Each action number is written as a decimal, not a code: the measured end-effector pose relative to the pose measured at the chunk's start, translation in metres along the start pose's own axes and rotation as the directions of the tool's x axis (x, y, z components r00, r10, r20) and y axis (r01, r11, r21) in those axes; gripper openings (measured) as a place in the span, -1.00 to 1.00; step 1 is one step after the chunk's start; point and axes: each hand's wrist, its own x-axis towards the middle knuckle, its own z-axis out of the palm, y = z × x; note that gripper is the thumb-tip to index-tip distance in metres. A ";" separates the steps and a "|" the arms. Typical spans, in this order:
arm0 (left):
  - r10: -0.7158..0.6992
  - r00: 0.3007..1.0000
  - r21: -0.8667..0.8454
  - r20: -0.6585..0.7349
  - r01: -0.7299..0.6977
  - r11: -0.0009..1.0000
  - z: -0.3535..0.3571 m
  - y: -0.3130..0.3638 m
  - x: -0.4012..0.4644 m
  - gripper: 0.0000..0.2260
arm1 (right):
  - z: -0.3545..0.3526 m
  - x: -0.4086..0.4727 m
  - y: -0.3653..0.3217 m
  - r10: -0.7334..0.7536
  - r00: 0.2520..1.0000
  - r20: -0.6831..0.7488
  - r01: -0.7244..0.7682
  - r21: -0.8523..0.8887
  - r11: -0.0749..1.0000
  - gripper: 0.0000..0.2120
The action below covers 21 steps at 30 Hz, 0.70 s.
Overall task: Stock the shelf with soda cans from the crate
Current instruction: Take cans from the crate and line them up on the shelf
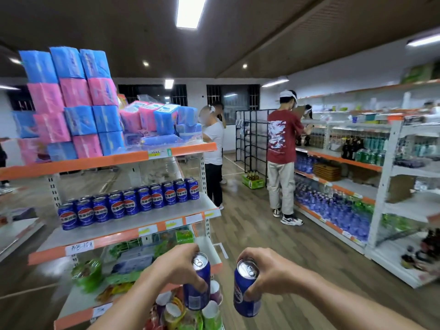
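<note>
While the left hand [176, 265] grips one blue soda can [197, 282] by its upper rim, the right hand [264, 272] grips a second blue can [245, 291] the same way, both held upright in front of the shelf [133, 225]. Above the two hands, a double row of matching cans [129, 203] stands on that shelf's middle tier, below stacked pink and blue tissue packs [71, 101]. Right of the shelf, across the aisle, a person in a red shirt [282, 139] faces another rack.
</note>
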 end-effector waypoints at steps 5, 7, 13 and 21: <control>0.027 1.000 0.012 -0.001 -0.027 1.000 0.001 -0.013 0.000 -0.29 | 0.008 0.004 -0.011 0.027 0.999 -0.024 -0.026 0.013 1.000 -0.41; 0.028 1.000 0.003 -0.012 -0.028 1.000 0.005 -0.016 -0.004 -0.33 | 0.010 0.004 -0.014 0.022 1.000 -0.012 -0.022 0.008 1.000 -0.39; 0.014 1.000 -0.015 -0.017 -0.015 1.000 0.019 -0.029 -0.024 -0.24 | 0.017 0.006 -0.022 0.011 1.000 -0.002 -0.011 -0.047 0.999 -0.39; -0.019 1.000 -0.041 -0.022 0.018 0.999 0.011 -0.095 -0.019 -0.36 | 0.052 0.044 -0.064 -0.024 0.999 0.049 0.030 -0.125 0.992 -0.35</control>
